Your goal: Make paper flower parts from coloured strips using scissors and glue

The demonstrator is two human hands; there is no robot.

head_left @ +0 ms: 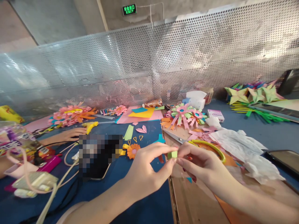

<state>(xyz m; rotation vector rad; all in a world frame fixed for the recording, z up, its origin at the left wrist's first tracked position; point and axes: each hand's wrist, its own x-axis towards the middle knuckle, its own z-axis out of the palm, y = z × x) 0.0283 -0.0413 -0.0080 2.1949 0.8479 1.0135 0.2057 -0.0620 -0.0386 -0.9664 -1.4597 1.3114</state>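
**A:** Centre of the frame, just below the middle: what do the two hands hold?

**B:** A small piece of green paper (173, 154), folded into a stubby block. The left hand (142, 174) pinches its left end between thumb and forefinger; the right hand (203, 165) pinches its right end in the same way. Both hands are closed on the one piece and nearly touch each other.

**A:** How would such a piece handle?

**B:** Judged from its look, it is very light, thin and easily creased, stiff only along its folds. It is best taken at the edges with the fingertips, lightly, since a hard squeeze would flatten it.

**A:** And the pose of the arms?

**B:** Both forearms enter from the lower edge and converge toward the centre. The left wrist is bent inward, with the remaining fingers curled under. The right hand lies palm down, knuckles uppermost, above a brown board (193, 202) in the lower right.

**A:** What lies about them?

**B:** Just beyond the right hand, a yellow-green ring (210, 145) and crumpled white paper (240, 146). Above the centre, a paper flower (184, 114) in pink and green. Left of the hands, a small orange flower (133, 150) on the blue table (144, 208). At the middle left, another person's hand (70, 134) rests on the table near a yellow object I cannot identify. A phone (283, 160) lies at the right edge.
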